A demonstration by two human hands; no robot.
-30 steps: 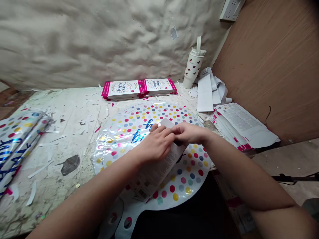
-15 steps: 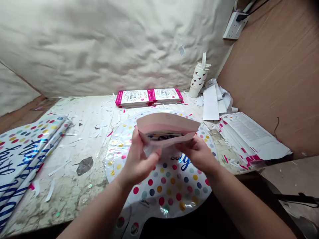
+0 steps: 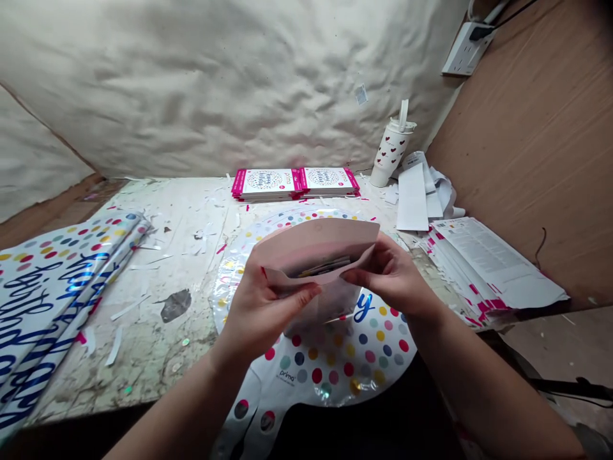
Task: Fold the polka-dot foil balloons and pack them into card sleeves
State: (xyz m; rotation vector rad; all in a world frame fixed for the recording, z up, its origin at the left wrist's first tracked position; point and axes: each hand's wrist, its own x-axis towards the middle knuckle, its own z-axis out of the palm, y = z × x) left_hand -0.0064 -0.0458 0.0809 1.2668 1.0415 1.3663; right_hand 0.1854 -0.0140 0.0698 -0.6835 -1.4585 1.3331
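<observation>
A paper envelope (image 3: 316,239), pale pinkish inside, is held up with its mouth gaping towards me. Something flat with dark and yellowish edges lies inside it, too shaded to name. My left hand (image 3: 261,313) grips the envelope's left side, thumb along the near edge. On the other side my right hand (image 3: 400,275) is closed round the right corner, thumb at the near edge. Beneath both hands lies a flat, round foil balloon (image 3: 330,364) with coloured dots and blue lettering; the envelope and hands hide part of it.
Two piles of pink-and-white packets (image 3: 268,181) sit by the back wall, left of a heart-patterned tumbler (image 3: 393,153). Folded foil balloons (image 3: 52,300) lie at left. White paper strips (image 3: 412,198) and a stack of printed sheets (image 3: 493,262) are at right. Paper scraps litter the table.
The envelope has tilted, its right end higher, and its mouth faces me more. My left fingers now wrap further round its side. The whole view has shifted slightly, with things appearing farther right.
</observation>
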